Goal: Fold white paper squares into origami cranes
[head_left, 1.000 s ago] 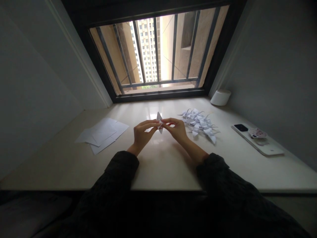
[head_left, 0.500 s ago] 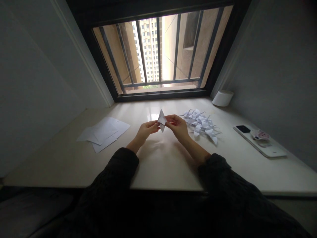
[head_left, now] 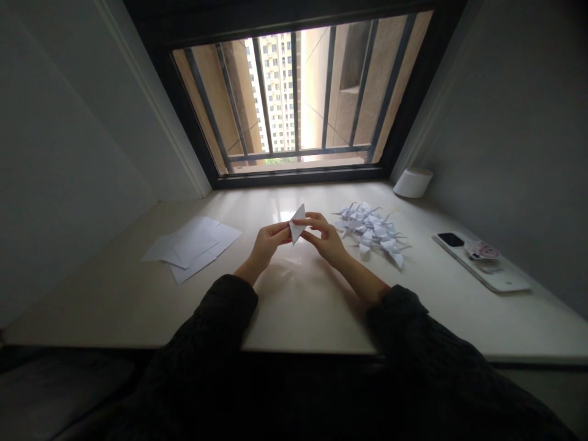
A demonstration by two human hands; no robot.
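A small folded white paper piece point(head_left: 297, 223) is held above the middle of the pale desk point(head_left: 298, 306). My left hand point(head_left: 269, 242) pinches its left side with closed fingers. My right hand point(head_left: 324, 236) grips its right side, fingers curled over the top. Both dark sleeves reach in from the near edge. To the right of my right hand lies a heap of several finished paper cranes point(head_left: 373, 229).
Loose white sheets point(head_left: 193, 245) lie at the left of the desk. A white phone point(head_left: 482, 264) with a round sticker lies at the right, and a white roll point(head_left: 413, 182) stands by the barred window point(head_left: 298, 98). Walls close both sides.
The folded piece has turned and tilted between my fingers, its point now leaning to the right. My right fingers have moved over its top. The view shifted slightly.
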